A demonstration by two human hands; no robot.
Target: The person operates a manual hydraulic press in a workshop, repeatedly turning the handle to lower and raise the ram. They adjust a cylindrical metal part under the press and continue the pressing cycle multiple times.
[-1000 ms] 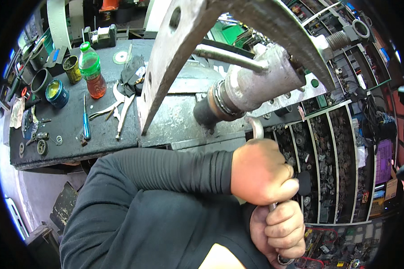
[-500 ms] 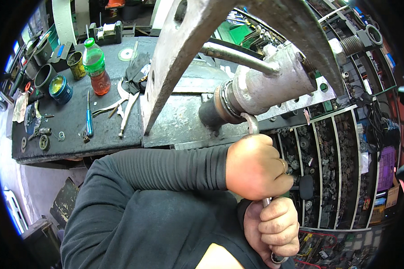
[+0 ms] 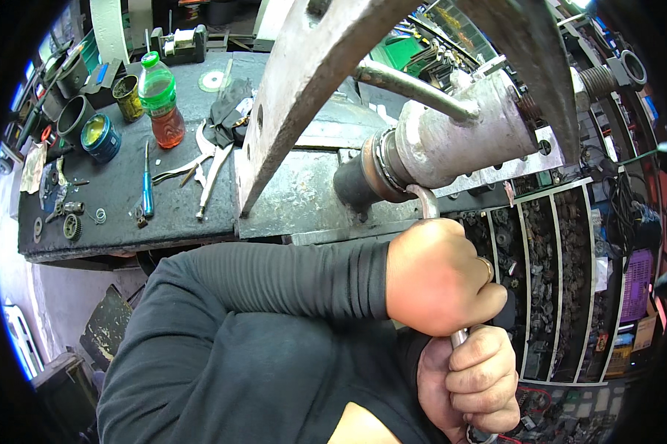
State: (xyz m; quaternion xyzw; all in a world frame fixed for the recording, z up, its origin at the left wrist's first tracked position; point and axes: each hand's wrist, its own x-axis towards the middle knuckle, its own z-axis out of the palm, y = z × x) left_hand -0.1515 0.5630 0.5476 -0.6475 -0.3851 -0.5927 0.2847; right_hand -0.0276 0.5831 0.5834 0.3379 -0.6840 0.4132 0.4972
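Observation:
My left hand (image 3: 446, 280) is closed round the upper part of a long steel wrench (image 3: 428, 201). Just below it, my right hand (image 3: 466, 377) grips the same shaft, with a ringed end showing beneath. The wrench's curved upper end meets the collar (image 3: 381, 164) on a pale metal cylinder (image 3: 466, 137); whether it is engaged I cannot tell. A rod (image 3: 415, 90) joins the cylinder's side, inside a heavy steel frame (image 3: 282, 122) with holes. A threaded bolt (image 3: 598, 80) passes through the frame's right side.
On the dark bench (image 3: 89, 240) at left are locking pliers (image 3: 208, 174), a blue screwdriver (image 3: 147, 192), a green-capped bottle (image 3: 167, 103), a blue tub (image 3: 100, 144) and several small parts. Divided trays of parts (image 3: 540, 288) and a purple crate (image 3: 635, 285) lie at right.
The wrench's curved end has shifted toward the collar. Both hands moved slightly left, then back right with the wrench. The frame and cylinder appear a little further right in view.

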